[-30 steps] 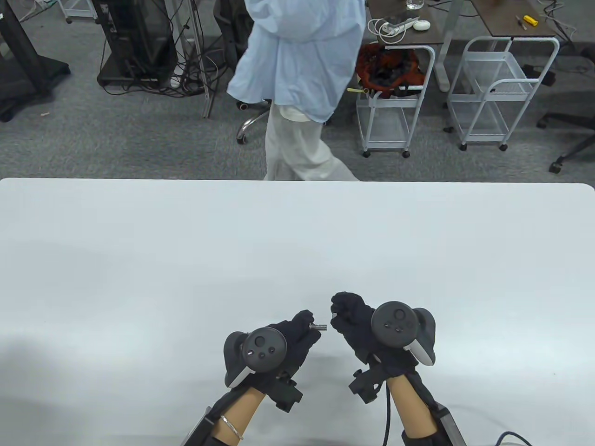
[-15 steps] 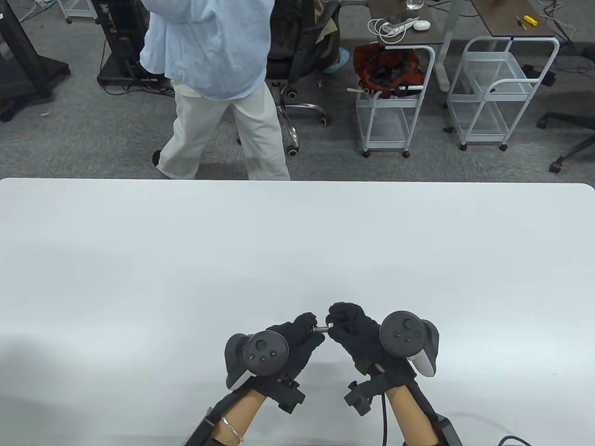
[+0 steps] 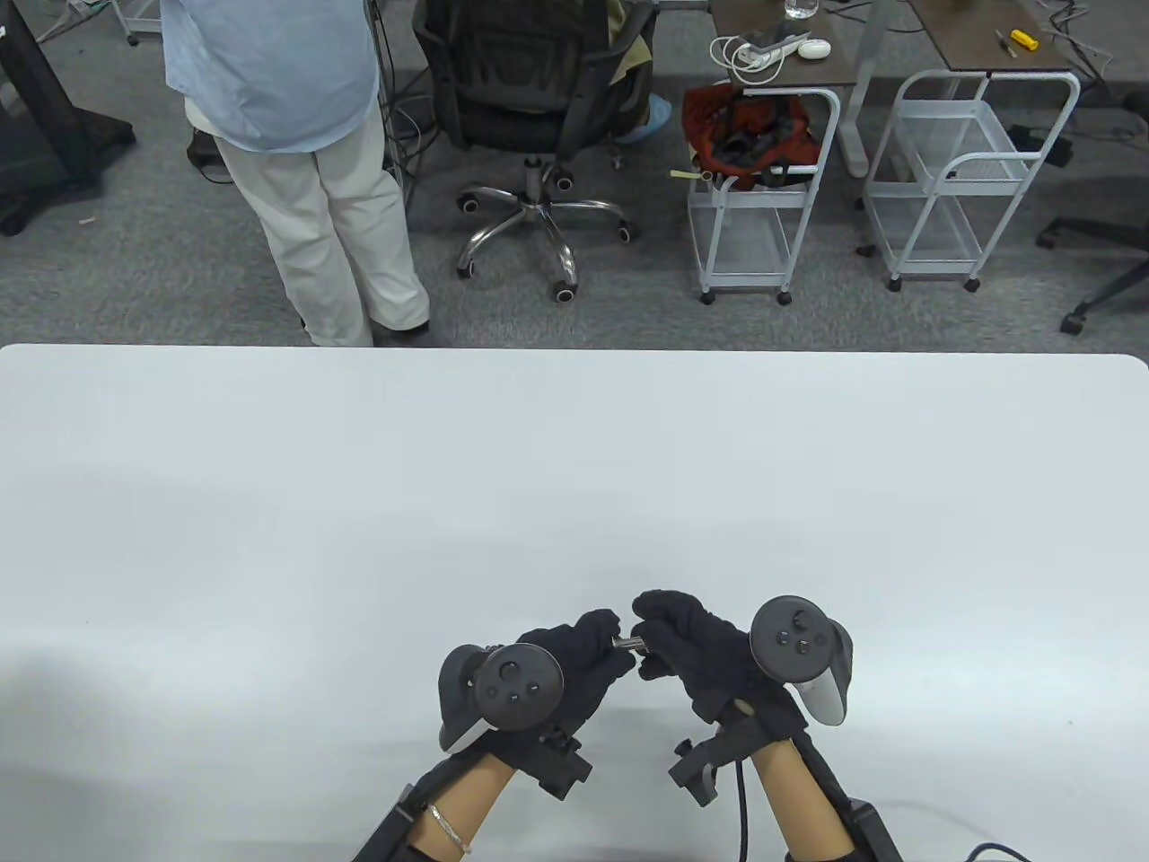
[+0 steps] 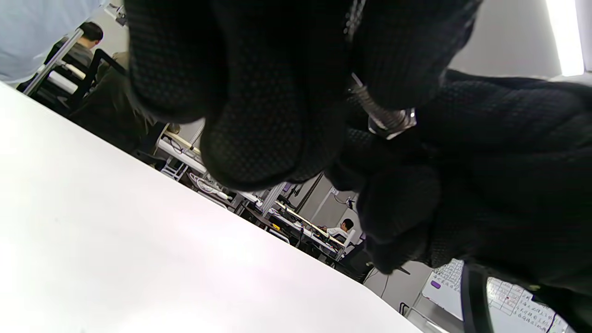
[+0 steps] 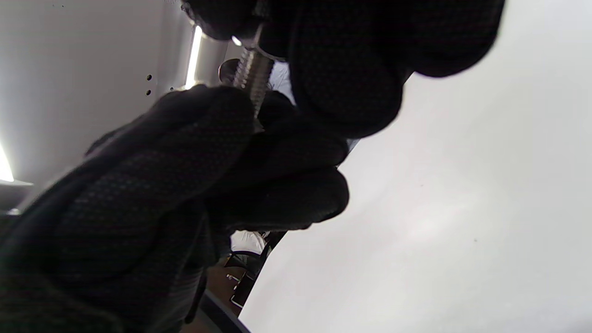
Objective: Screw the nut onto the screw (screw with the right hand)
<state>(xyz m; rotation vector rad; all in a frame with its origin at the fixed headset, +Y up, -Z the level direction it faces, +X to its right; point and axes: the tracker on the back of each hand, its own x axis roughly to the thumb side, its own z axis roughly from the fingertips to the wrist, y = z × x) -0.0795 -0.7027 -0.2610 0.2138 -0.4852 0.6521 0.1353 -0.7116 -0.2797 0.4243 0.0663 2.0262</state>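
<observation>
My left hand (image 3: 610, 639) grips a short silver screw (image 3: 627, 641) that points right, just above the table near its front edge. My right hand (image 3: 648, 643) pinches a small nut at the screw's tip; in the table view the nut is hidden by its fingers. In the left wrist view the threaded shaft (image 4: 370, 99) runs between my fingers (image 4: 259, 101) and ends at the nut (image 4: 397, 124) against the right glove (image 4: 508, 162). In the right wrist view the screw (image 5: 252, 76) runs from the left glove (image 5: 185, 152) up into my right fingers (image 5: 351, 60).
The white table (image 3: 574, 485) stretches wide in front of both hands. Beyond its far edge a person in a light blue coat (image 3: 278, 108) stands at the left, next to an office chair (image 3: 530, 99) and two white wire carts (image 3: 763, 206).
My right hand has moved left and down to meet the left hand, so the gap at the screw's tip has closed. The person behind the table has walked to the left.
</observation>
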